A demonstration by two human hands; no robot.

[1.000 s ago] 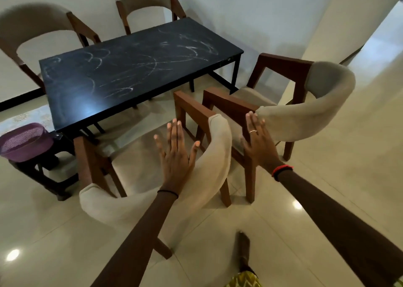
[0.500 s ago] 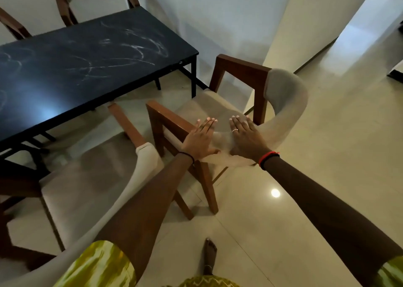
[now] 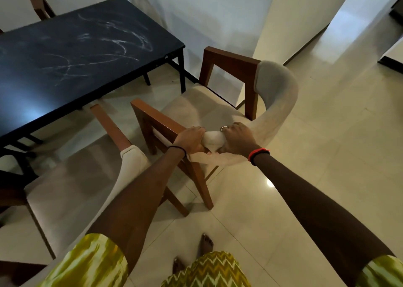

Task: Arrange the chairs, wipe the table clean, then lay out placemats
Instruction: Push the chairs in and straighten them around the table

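Our left hand and right hand squeeze the soft padded back of the heavy brown wooden chair with the cream seat, a good place to hold it.

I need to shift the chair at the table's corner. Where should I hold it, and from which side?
Hold the chair by the padded curved backrest, coming from behind it. That rail wraps around at hand height and faces the person, while the seat opens toward the table. The left hand and right hand are already closed on its near end, side by side.
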